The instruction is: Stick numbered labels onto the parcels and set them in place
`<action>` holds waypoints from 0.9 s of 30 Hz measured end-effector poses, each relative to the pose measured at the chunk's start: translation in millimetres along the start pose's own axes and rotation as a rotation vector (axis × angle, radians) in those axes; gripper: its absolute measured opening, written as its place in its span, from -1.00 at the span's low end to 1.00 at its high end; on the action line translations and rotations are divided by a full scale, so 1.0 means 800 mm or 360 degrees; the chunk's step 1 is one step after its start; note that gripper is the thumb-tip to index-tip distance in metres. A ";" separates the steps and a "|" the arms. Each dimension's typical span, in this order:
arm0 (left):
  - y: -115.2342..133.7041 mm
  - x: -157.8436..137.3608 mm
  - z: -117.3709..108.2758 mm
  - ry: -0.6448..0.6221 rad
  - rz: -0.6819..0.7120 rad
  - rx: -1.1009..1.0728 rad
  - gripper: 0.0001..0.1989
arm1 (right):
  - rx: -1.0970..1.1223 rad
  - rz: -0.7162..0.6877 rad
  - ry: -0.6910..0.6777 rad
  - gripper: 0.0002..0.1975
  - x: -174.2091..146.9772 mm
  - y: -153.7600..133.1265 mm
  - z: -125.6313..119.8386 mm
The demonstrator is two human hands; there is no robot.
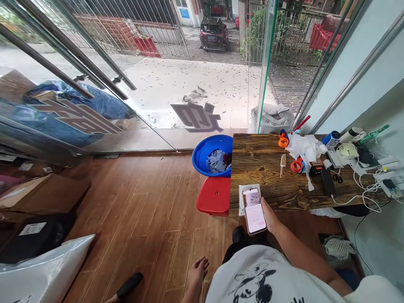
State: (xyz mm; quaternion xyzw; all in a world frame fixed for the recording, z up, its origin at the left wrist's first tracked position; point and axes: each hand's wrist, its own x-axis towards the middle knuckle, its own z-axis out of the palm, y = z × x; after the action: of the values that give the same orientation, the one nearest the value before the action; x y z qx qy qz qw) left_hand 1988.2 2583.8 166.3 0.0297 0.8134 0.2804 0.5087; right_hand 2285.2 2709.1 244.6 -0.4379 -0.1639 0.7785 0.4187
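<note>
My right hand (269,215) is wrapped round a smartphone (255,214) near the table's front left corner. Its lit screen shows a picture of a label at the top and a mostly white page below. Under the phone, a flat white packet (241,207) lies at the table edge, largely covered by it. My left hand (198,269) hangs over the floor beside my body, fingers loosely curled and apart, with nothing in it. Farther back on the wooden table (252,155) lie a small knife (283,165) with a pale blade and an orange tape dispenser (296,165).
A red stool (214,195) and a blue basin (197,158) with cloth stand left of the table. Crumpled plastic (304,147), a black power adapter (328,182) and cables crowd its right side. Cardboard boxes (41,191) and a white sack (47,269) line the left. Glass doors face me.
</note>
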 end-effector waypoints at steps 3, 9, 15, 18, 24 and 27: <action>0.008 -0.006 0.008 -0.0039 0.0051 -0.0013 -0.93 | 0.0013 0.0014 0.0045 -0.34 -0.002 0.000 -0.003; 0.035 -0.024 0.050 -0.0215 0.0256 0.0013 -0.78 | 0.0052 0.0005 0.0097 -0.37 -0.007 -0.001 -0.002; 0.085 -0.054 0.111 -0.0532 0.0574 0.0043 -0.49 | 0.0052 0.0004 0.0074 -0.36 -0.009 -0.006 0.000; 0.115 -0.071 0.148 -0.0686 0.0713 0.0039 -0.39 | 0.0062 -0.0027 0.0125 -0.38 -0.008 -0.007 0.003; 0.163 -0.084 0.212 -0.0826 0.0880 0.0093 -0.35 | 0.0002 -0.0250 0.0171 -0.42 -0.011 -0.008 0.012; 0.173 -0.080 0.225 -0.0819 0.0914 0.0145 -0.38 | -0.0004 -0.0308 0.0229 -0.41 -0.016 -0.012 0.015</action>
State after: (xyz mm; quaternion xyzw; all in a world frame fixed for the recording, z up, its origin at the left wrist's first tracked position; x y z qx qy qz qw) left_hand 2138.3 2755.6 226.9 0.3481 0.6295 0.3583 0.5951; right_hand 2283.8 2706.0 264.6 -0.4753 -0.1758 0.7009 0.5020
